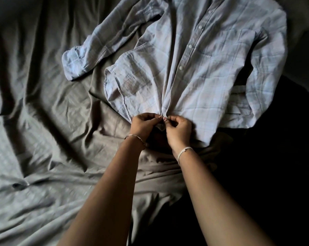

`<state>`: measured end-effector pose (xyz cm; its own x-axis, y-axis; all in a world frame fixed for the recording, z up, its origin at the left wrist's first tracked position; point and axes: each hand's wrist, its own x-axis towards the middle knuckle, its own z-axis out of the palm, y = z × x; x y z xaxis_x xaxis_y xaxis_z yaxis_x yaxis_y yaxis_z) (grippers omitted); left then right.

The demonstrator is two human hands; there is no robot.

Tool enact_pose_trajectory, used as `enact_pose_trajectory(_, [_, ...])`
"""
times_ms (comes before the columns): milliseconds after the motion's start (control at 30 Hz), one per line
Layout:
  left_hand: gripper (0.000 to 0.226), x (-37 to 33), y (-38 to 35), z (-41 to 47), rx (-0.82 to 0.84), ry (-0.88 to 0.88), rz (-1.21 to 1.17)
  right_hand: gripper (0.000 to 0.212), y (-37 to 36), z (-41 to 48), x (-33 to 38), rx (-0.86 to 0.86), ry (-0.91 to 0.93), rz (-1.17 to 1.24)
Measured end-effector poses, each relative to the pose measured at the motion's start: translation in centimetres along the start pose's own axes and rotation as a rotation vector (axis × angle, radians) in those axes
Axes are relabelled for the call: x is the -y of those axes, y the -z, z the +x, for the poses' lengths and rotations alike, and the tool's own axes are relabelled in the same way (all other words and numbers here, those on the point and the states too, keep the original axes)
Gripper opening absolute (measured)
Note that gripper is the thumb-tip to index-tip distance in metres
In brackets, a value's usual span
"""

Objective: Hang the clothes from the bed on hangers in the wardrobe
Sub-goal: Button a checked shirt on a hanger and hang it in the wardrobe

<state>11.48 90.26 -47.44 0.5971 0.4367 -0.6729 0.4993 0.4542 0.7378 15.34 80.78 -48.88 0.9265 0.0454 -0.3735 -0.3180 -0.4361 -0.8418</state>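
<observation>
From the head camera, a pale blue-and-white plaid button-up cotton shirt (194, 68) lies spread front-up on the rumpled grey-brown bed sheet (43, 121), collar end away from the person, hem nearest. Its white buttons (190, 46) run down the placket, and one long sleeve (89, 55) trails off to the left with its cuff folded on the sheet. Both hands meet at the bottom of the placket, right at the hem. The left hand (144, 125), a thin gold-toned bracelet (135, 136) on its wrist, has its fingers curled and pinches the fabric edge. The right hand (177, 129), a pale cord bracelet (183, 151) on its wrist, pinches the same spot from the other side, thumb and fingertips closed on the cloth. The two sets of fingertips are touching or nearly so. The fabric bunches into folds running up from the pinch.
</observation>
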Motion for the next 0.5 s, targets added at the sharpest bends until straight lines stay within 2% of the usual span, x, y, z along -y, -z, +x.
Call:
enact_pose_trajectory(133, [0.004,-0.2,0.2,0.0,0.015,0.032,-0.066,0.011,-0.2,-0.1,0.3,-0.013,-0.031,0.039])
enact_pose_trajectory(333, [0.004,0.2,0.4,0.1,0.013,0.016,-0.037,0.014,-0.2,-0.3,0.4,0.028,-0.019,0.116])
enact_pose_trajectory(500, [0.01,1.0,0.1,0.6,-0.071,-0.006,-0.037,0.013,0.5,-0.4,0.2,0.092,-0.025,0.212])
